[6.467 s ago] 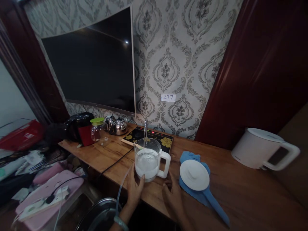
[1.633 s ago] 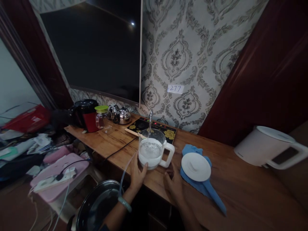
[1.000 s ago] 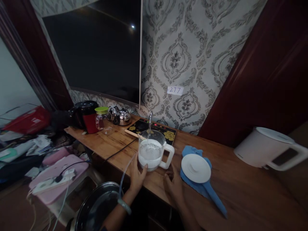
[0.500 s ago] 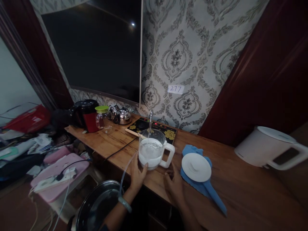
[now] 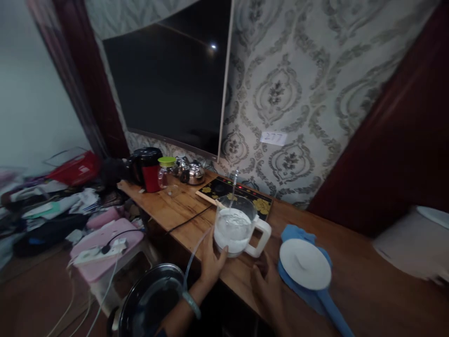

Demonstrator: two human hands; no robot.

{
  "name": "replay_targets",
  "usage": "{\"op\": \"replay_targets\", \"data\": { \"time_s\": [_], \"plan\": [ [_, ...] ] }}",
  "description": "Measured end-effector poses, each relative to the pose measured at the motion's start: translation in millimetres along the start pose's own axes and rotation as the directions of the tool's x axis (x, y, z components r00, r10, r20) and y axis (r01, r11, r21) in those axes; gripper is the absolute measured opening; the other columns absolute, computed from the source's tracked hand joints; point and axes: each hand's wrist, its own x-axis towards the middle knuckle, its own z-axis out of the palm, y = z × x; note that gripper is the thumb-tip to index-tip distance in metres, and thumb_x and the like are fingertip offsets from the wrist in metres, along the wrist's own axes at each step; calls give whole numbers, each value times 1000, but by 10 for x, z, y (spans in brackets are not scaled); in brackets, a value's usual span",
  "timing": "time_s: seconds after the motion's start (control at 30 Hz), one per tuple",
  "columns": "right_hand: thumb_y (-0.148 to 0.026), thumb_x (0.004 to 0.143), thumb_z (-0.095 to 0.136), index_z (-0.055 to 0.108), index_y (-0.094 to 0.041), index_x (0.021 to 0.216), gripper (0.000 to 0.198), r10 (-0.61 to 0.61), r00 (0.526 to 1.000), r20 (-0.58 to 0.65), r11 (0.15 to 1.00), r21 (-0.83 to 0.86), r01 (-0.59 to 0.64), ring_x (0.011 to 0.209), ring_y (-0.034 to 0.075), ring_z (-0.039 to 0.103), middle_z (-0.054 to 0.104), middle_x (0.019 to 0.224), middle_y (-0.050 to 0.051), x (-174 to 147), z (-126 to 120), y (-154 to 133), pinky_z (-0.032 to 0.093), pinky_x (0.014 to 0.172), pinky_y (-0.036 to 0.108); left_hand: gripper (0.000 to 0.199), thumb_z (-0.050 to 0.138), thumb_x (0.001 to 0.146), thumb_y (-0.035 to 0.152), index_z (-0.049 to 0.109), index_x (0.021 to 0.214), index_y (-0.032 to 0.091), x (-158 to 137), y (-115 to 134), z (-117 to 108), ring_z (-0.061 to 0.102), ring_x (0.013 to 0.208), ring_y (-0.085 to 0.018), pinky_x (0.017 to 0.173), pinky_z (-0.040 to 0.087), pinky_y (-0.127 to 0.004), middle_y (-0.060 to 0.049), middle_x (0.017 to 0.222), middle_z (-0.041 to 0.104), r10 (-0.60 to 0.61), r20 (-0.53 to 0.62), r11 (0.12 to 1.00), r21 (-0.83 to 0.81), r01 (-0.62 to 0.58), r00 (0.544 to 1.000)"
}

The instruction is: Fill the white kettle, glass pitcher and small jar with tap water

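A clear glass kettle (image 5: 233, 231) with a white handle, partly filled with water, is under a thin metal spout (image 5: 234, 185) at the wooden counter. My left hand (image 5: 211, 262) is wrapped round its lower left side, thumb in front. Just below the handle, my right hand (image 5: 269, 283) is held with fingers apart and slightly bent, and nothing shows in it. A white lid (image 5: 305, 264) lies on a blue cloth (image 5: 298, 234) to the right of that hand.
Behind the kettle lies a black panel (image 5: 261, 206) with gold flowers and red lights. Left along the counter (image 5: 182, 206) are steel teapots (image 5: 196, 173), a green-lidded jug (image 5: 166, 173) and a red-black kettle (image 5: 150, 175). A black pot (image 5: 164, 269) sits low in front; a white kettle (image 5: 414, 248) stands right.
The view has swung to the left, so everything sits farther right in the picture. Both hands keep about the same place at the glass kettle.
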Motion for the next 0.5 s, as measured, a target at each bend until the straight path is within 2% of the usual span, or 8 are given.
{"op": "replay_targets", "data": {
  "time_s": [0.07, 0.27, 0.43, 0.5],
  "plan": [
    [-44, 78, 61, 51, -14, 146, 75, 28, 999, 33, 999, -18, -27, 78, 26, 69, 73, 88, 7, -17, -34, 26, 56, 67, 36, 63, 59, 92, 46, 46, 148, 19, -35, 32, -5, 50, 140, -35, 115, 41, -60, -18, 148, 55, 2, -7, 1000, 2, -2, 1000],
    [-50, 76, 65, 57, -18, 139, 71, -34, 996, 77, 997, -64, 39, 81, 32, 69, 73, 87, 8, 70, -91, 243, 56, 71, 43, 71, 61, 90, 50, 43, 151, 18, -79, 139, -33, 49, 140, -36, 117, 38, -61, -19, 150, 53, -44, 26, 998, -44, 46, 999],
    [-51, 78, 62, 56, -16, 139, 71, -44, 993, 113, 998, -43, 49, 71, 29, 67, 70, 79, 6, 135, -103, 330, 53, 63, 39, 73, 61, 90, 49, 41, 153, 17, -75, 193, -55, 47, 141, -36, 118, 35, -62, -20, 151, 52, -49, 45, 995, -82, 53, 998],
    [-51, 76, 64, 57, -17, 138, 71, -56, 992, 116, 995, -71, 64, 72, 30, 67, 71, 81, 7, 141, -131, 309, 53, 62, 39, 73, 62, 89, 47, 42, 152, 17, -76, 194, -54, 47, 140, -36, 117, 35, -62, -20, 151, 51, -45, 41, 996, -78, 49, 998]
  ]
}}
